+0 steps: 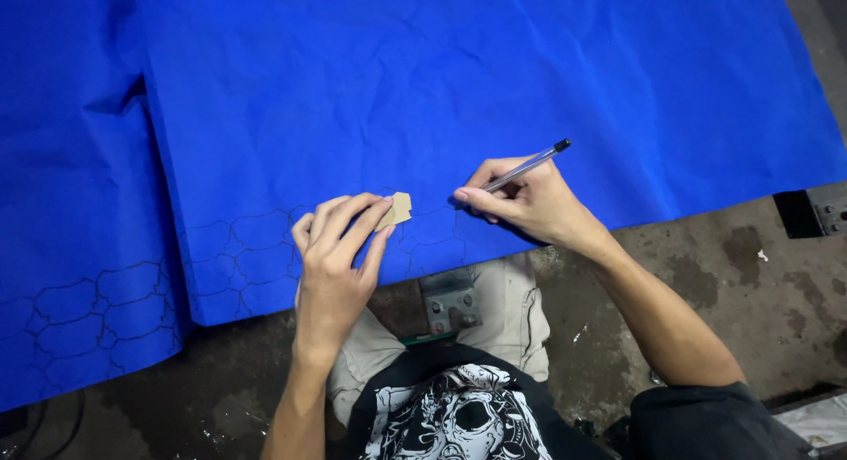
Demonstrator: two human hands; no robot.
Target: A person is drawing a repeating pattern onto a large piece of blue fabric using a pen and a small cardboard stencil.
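Left hand [335, 248] pressing tan cardboard template [396, 209] flat near blue sheet [459, 81] front edge; right hand [520, 200] gripping pen [528, 166], tip touching sheet beside template.

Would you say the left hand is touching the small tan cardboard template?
Touching: the head view shows the left hand with fingertips pressed flat on the tan cardboard template, pinning it to the blue fabric.
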